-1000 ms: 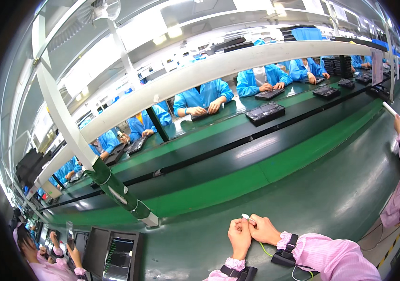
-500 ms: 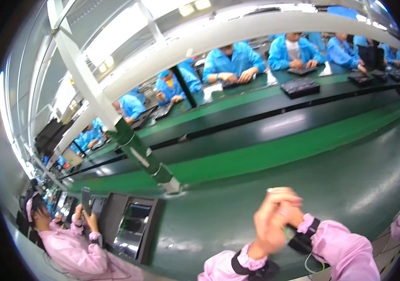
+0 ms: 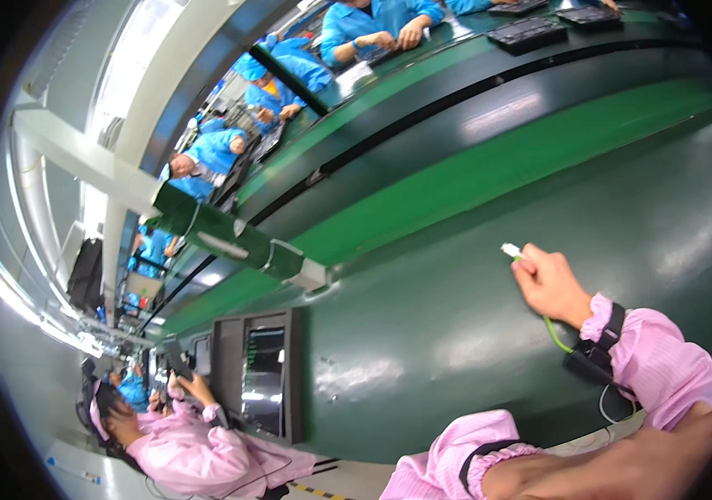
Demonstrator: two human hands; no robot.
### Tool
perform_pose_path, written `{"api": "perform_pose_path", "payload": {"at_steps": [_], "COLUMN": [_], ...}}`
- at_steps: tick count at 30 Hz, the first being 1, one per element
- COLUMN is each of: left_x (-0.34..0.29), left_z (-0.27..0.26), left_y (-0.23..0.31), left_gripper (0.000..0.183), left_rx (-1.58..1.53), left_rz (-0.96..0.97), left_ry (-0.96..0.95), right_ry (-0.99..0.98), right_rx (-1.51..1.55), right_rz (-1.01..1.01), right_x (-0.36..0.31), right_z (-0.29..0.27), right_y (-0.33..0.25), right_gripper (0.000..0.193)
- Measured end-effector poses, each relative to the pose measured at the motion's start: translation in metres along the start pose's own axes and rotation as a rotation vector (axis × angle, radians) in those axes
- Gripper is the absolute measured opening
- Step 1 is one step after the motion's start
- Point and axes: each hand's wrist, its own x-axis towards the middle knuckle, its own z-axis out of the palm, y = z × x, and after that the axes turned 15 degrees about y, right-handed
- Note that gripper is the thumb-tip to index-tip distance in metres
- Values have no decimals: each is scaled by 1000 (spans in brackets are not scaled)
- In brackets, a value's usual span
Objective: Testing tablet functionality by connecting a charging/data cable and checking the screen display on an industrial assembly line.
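Left hand (image 3: 606, 467), blurred and close to the lens at the lower edge, stretches rightward toward the right forearm, its pink striped sleeve (image 3: 447, 458) bunched at the wrist; whether its fingers grasp anything cannot be told. Beyond it, the right hand (image 3: 554, 285) pinches a green cable (image 3: 557, 335) just behind a white connector (image 3: 511, 250), whose tip points up and left over the green counter (image 3: 422, 358). Below the hand, the cable runs back toward a black box (image 3: 589, 365) at the right wrist, beside a black wristband (image 3: 612, 323).

To the left, a co-worker in pink (image 3: 193, 446) holds up a dark flat object (image 3: 179, 362) next to a black foam tray (image 3: 294, 375) on the counter, a glossy dark panel (image 3: 265, 367) lying inside it. Farther back, a post (image 3: 231, 239), green on its lower part and white above, leans across the view. Past a bright green strip (image 3: 456, 187) and a dark track (image 3: 422, 137), workers in blue (image 3: 381, 27) sit along the far side, with black rectangular units (image 3: 527, 33) lying before them near the upper edge.
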Motion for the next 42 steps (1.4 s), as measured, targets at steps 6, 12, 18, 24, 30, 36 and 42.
{"api": "perform_pose_path", "payload": {"at_steps": [6, 12, 18, 24, 30, 36, 42], "left_x": [15, 17, 18, 19, 20, 17, 18], "left_z": [-28, -36, -39, -41, -41, -43, -44], "left_y": [46, 61, 71, 77, 81, 83, 85], "left_gripper": [34, 34, 34, 34, 33, 33, 33], "left_rx": [153, 206, 248, 291, 306, 337, 344], "left_rz": [-10, 5, 18, 25, 42, 38, 38], "left_ry": [51, 40, 31, 25, 15, 10, 14], "right_ry": [-52, -61, -60, -38, -60, -80, -76], "right_rx": [14, 9, -20, 2, -52, -22, -11], "right_rz": [52, -5, 4, -19, 0, 34, -11], "right_x": [1, 2, 3, 3, 2, 1, 1], "right_z": [-2, -4, -5, -1, -3, -4, -3], "right_y": [-1, -2, -4, -3, -3, -3, -2], "right_gripper": [17, 21, 22, 21, 20, 19, 19]}}
